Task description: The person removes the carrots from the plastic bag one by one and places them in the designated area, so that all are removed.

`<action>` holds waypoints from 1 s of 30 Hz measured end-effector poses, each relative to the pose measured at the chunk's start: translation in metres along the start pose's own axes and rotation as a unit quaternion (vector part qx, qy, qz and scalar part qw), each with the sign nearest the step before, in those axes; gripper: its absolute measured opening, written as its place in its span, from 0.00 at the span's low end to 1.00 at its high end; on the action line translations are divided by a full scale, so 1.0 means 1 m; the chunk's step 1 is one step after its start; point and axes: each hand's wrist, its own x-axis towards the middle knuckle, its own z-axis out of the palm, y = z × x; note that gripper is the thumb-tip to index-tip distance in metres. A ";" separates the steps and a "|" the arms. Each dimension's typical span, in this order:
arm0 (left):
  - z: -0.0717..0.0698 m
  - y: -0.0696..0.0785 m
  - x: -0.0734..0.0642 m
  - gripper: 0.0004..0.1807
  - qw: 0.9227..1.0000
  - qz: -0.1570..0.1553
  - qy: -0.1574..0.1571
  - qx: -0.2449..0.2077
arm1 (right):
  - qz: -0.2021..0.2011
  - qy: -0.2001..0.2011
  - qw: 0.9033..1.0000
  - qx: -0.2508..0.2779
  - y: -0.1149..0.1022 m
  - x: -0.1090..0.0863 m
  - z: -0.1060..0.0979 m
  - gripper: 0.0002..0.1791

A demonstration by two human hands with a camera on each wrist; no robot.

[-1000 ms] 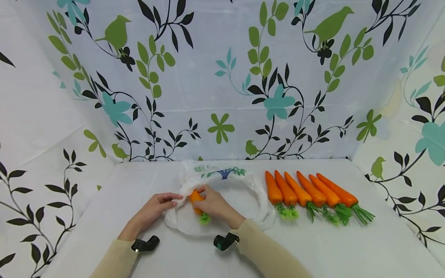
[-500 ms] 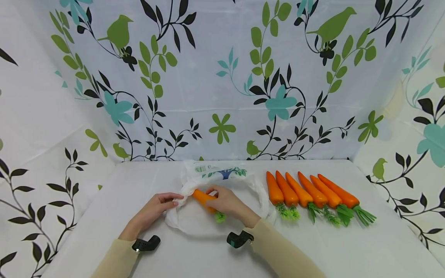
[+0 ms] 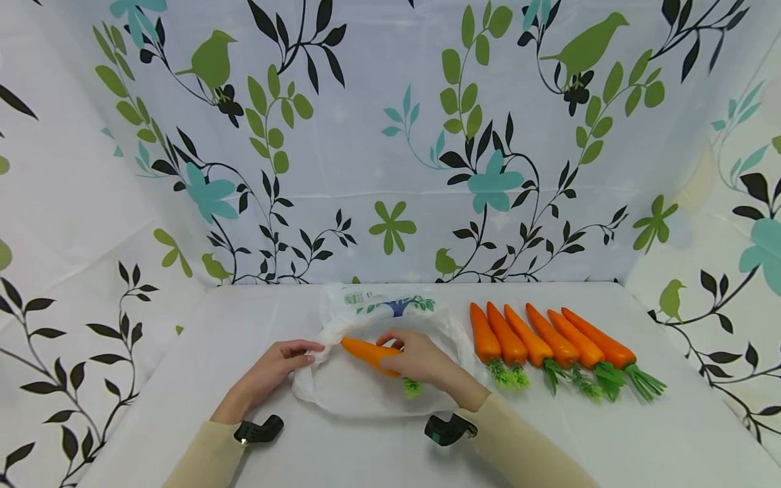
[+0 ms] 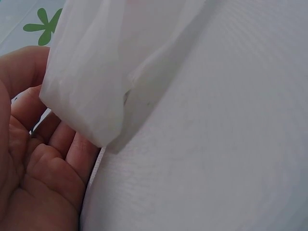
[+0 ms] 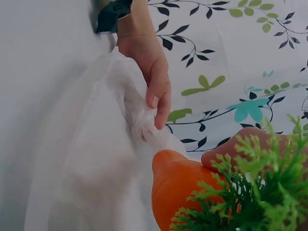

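Observation:
A white plastic bag (image 3: 332,398) with a tree print lies on the table, its mouth spread toward me. At the left of that mouth my left hand (image 3: 268,373) grips the gathered edge; the left wrist view shows fingers (image 4: 29,108) bent behind the plastic. My right hand (image 3: 427,362) holds an orange carrot (image 3: 361,350) over the bag's opening. Its tip points left toward the gripped edge, and leafy green tops (image 3: 412,388) stick out below the hand. Close up in the right wrist view, the carrot (image 5: 175,187) and its feathery greens fill the lower right.
Right of the bag, several more carrots (image 3: 509,335) lie side by side on the white table (image 3: 342,454), green tops toward me. Behind the table hangs a white cloth (image 3: 342,135) printed with birds and leaves.
My right hand has drawn the carrot to the right, away from the bag's left edge, and more of its orange body shows. My left hand keeps its hold on the bag.

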 end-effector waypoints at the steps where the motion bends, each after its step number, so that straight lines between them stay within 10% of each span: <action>1: 0.000 0.000 0.000 0.18 1.000 0.000 0.000 0.000 | -0.002 0.001 1.000 -0.001 0.000 -0.002 -0.002 0.16; 30: 0.001 -0.001 -0.001 0.18 1.000 0.008 0.001 -0.006 | -0.013 0.121 0.992 -0.046 0.045 -0.078 -0.109 0.23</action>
